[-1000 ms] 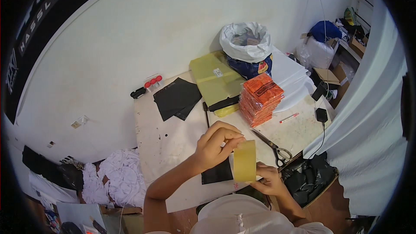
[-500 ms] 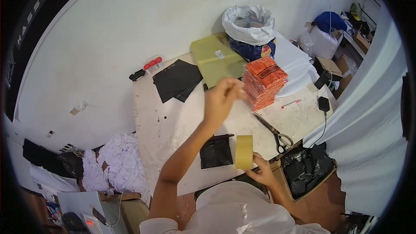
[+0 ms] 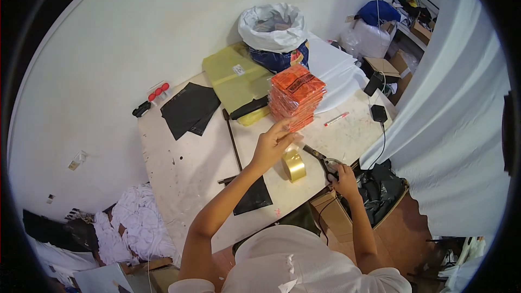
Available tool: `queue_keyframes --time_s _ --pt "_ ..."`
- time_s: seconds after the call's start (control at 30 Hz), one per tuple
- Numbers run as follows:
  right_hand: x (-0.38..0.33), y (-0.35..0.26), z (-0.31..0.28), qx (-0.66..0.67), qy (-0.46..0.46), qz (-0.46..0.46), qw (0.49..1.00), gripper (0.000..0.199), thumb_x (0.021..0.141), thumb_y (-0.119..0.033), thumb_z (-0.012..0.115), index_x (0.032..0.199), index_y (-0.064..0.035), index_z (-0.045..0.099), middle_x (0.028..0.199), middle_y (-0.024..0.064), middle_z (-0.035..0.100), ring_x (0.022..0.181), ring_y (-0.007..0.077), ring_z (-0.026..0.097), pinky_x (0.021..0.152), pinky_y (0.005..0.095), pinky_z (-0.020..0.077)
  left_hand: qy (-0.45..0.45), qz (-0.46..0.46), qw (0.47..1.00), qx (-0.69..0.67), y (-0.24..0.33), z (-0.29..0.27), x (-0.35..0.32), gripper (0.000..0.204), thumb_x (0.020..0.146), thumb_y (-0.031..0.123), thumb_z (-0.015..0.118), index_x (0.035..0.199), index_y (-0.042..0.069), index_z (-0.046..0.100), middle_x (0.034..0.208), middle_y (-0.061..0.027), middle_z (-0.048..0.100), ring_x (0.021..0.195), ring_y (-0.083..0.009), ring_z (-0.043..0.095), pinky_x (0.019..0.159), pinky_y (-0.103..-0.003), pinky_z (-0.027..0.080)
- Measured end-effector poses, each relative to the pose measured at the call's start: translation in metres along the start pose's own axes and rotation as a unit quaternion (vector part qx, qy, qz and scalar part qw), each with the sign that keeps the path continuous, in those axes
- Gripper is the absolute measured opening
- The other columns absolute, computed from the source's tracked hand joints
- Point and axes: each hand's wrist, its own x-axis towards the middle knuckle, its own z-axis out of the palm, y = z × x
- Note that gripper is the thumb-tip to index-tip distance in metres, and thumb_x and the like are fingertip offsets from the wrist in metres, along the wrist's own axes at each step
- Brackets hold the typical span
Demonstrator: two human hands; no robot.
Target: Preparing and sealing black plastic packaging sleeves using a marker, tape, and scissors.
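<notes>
Nearest the person, a black bag (image 3: pixel 253 198) lies flat on the table (image 3: pixel 184 168). The right hand (image 3: pixel 343 176) is curled around the handles of the scissors (image 3: pixel 324 161) at the table's near edge. The left hand (image 3: pixel 274 142) hovers above the roll of yellowish tape (image 3: pixel 293 165), fingers together and pinching its loose end. Beyond stand a stack of orange packets (image 3: pixel 296 96), a yellow bag (image 3: pixel 236 78) and a white sack (image 3: pixel 273 24).
</notes>
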Motion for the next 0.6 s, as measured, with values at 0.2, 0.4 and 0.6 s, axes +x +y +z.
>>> queue_keyframes --time_s 0.2,0.4,0.6 --pt "0.0 0.029 0.002 -0.065 -0.105 0.034 0.992 0.039 0.062 -0.004 0.063 0.099 -0.0021 0.051 0.097 0.0166 0.052 0.091 0.0366 0.051 0.077 0.0414 0.044 -0.013 0.005 0.996 -0.089 -0.006 0.002 0.011 0.038 0.091 0.008 0.048 0.127 0.0 0.039 0.093 -0.0133 0.064 0.09 -0.0162 0.062 0.081 -0.028 0.049" --pt "0.001 0.057 -0.038 0.012 -0.119 -0.039 0.992 0.041 0.058 -0.006 0.065 0.097 -0.0033 0.052 0.094 0.0157 0.055 0.089 0.0362 0.051 0.075 0.0414 0.0431 -0.023 -0.003 0.995 -0.101 -0.002 0.002 0.012 0.034 0.095 0.017 0.043 0.125 0.002 0.044 0.099 -0.0118 0.062 0.095 -0.018 0.061 0.082 -0.028 0.049" --pt "0.002 0.027 -0.099 0.008 -0.04 -0.02 0.999 0.058 0.049 -0.023 0.078 0.097 -0.0022 0.053 0.089 0.0129 0.05 0.089 0.0321 0.046 0.079 0.0384 0.0342 -0.039 -0.005 0.996 -0.074 0.001 -0.002 0.018 0.034 0.095 0.021 0.042 0.123 0.003 0.047 0.1 -0.0105 0.062 0.096 -0.0173 0.061 0.083 -0.028 0.049"
